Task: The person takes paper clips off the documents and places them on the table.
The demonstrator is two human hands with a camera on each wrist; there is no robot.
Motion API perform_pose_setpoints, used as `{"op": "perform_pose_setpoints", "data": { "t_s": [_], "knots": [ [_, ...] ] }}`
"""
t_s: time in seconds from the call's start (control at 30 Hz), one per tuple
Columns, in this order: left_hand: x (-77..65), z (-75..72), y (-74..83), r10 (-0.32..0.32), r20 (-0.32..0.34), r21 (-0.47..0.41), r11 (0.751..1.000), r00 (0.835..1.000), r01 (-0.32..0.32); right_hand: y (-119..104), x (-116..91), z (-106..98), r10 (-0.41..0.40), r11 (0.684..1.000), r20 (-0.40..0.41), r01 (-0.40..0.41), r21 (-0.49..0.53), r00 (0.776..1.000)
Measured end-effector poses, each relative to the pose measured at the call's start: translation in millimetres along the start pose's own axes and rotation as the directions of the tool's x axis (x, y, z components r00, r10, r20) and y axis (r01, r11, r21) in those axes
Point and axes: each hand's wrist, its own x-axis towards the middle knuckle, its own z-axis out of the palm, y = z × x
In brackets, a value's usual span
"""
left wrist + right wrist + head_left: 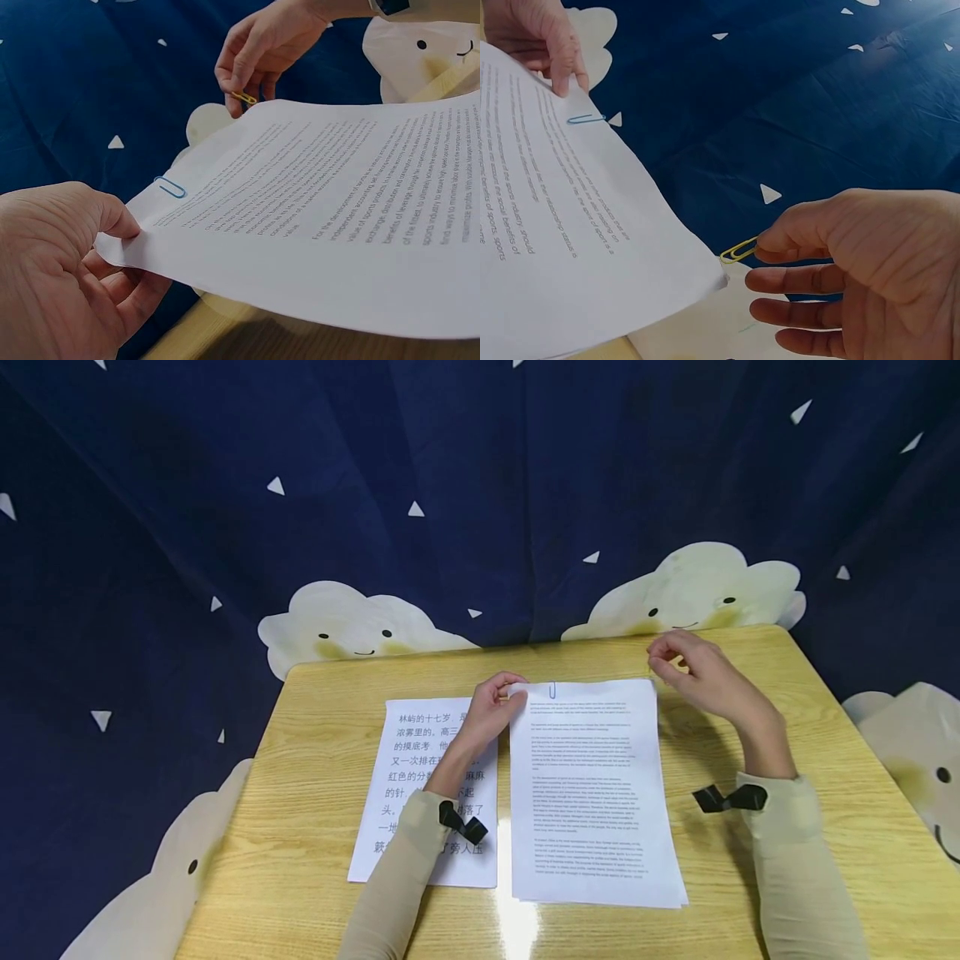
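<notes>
My left hand [491, 710] pinches the top left corner of a stack of printed sheets [592, 793], thumb on top and fingers beneath. The stack's top edge is lifted off the table. A blue paper clip [171, 187] sits on that edge, near the left corner. Between the thumb and index finger of my right hand [855, 270] is a yellow paper clip [739, 250]. Its free end is right at the stack's top right corner, while the other fingers of this hand lie apart from the paper.
A second stack of sheets [375, 793], with large Chinese print, lies to the left, partly under my left forearm. Both stacks are on a wooden table [300, 910]. Behind its far edge hangs a dark blue curtain [480, 485] with clouds and white triangles.
</notes>
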Motion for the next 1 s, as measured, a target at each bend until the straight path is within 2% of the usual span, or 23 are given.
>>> {"op": "perform_pose_setpoints", "data": {
  "t_s": [0.7, 1.0],
  "knots": [
    [1.5, -6.4, -1.8, -0.007, -0.02, 0.019, 1.0, 1.0, 0.007, 19.4, -0.8, -6.7, 0.058, 0.998, 0.064, -0.057, -0.01, 0.996],
    [1.3, -6.6, -1.8, -0.01, -0.033, 0.027, 1.0, 0.999, 0.011, 42.1, 1.8, 3.2, 0.062, 0.995, 0.061, -0.057, -0.082, 0.996]
  ]
}}
